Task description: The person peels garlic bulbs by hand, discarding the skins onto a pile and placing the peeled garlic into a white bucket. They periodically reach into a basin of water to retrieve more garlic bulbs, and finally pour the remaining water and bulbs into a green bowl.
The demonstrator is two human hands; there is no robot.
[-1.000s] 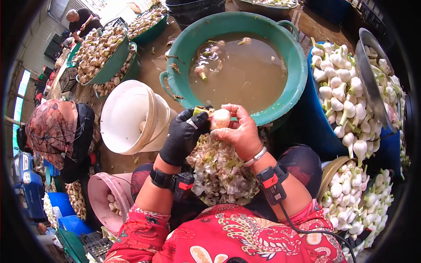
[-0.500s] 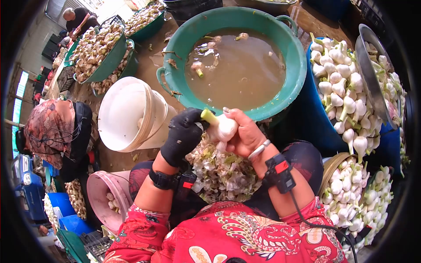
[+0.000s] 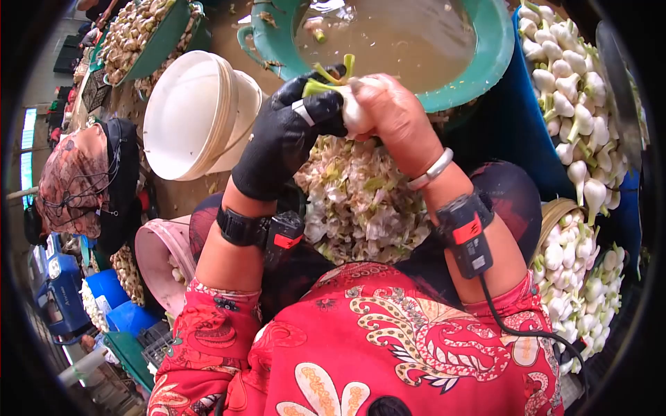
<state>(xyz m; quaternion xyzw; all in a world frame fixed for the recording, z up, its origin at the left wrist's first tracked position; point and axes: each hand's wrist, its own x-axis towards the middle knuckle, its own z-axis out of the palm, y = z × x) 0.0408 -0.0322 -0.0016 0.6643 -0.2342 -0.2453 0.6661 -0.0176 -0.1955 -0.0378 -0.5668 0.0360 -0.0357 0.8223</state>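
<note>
A white garlic bulb (image 3: 356,114) with green stem pieces is held between both hands, over a heap of peeled skins (image 3: 364,201). My left hand (image 3: 288,128), in a black glove with a white band on one finger, is closed at the stem side. Bare and wearing a bracelet, my right hand (image 3: 399,125) grips the bulb from the right, thumb and fingers pressed on it. Just beyond the hands is a green basin (image 3: 496,52) of murky water, where a garlic bulb (image 3: 318,32) floats.
White buckets (image 3: 180,114) stand at the left, a pink bucket (image 3: 163,260) below them. A blue barrel (image 3: 538,149) full of clean garlic is at the right, with more garlic (image 3: 565,256) below. Unpeeled garlic (image 3: 135,35) fills a green tub at upper left. A person's patterned head covering (image 3: 75,182) shows at left.
The view has tilted down and nearer. Both hands have risen in the picture with the bulb, and its stem now shows split green strips beside my gloved fingers.
</note>
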